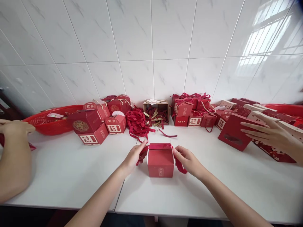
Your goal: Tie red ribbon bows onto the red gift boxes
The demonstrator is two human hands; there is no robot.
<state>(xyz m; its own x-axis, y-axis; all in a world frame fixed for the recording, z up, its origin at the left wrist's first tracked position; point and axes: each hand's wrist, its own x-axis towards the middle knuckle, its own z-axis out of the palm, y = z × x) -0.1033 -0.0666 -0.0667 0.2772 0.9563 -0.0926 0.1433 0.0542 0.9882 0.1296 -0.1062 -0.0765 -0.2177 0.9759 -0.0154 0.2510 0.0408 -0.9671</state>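
On the white table (142, 194), directly in front of the seated or standing person, stood a small red box (161, 162), upright, its printed label facing the near edge. A red ribbon (181, 167) ran along its top and hung down at its right side. At the box's left, the person's left hand (136, 154) was closed round one length of ribbon, the fingers partly hidden. At the box's upper right corner, the right hand (189, 159) held the other length in a narrow pinch. As I judged it, good handling called for equal tension on both sides, the ribbon flat and centred, and a light touch so the card walls would not buckle.

Just beyond the box lay a loose ribbon strip (168, 134). Farther behind it stood an open carton (168, 113) of ribbon pieces, with a ribbon heap (136, 121) to the box's far left and bow-tied boxes (183, 108) to its far right. Well right of the box, a co-worker's hand (267, 130) rested against a windowed box (238, 132); well left, another person's arm (16, 164) reached over the tabletop.
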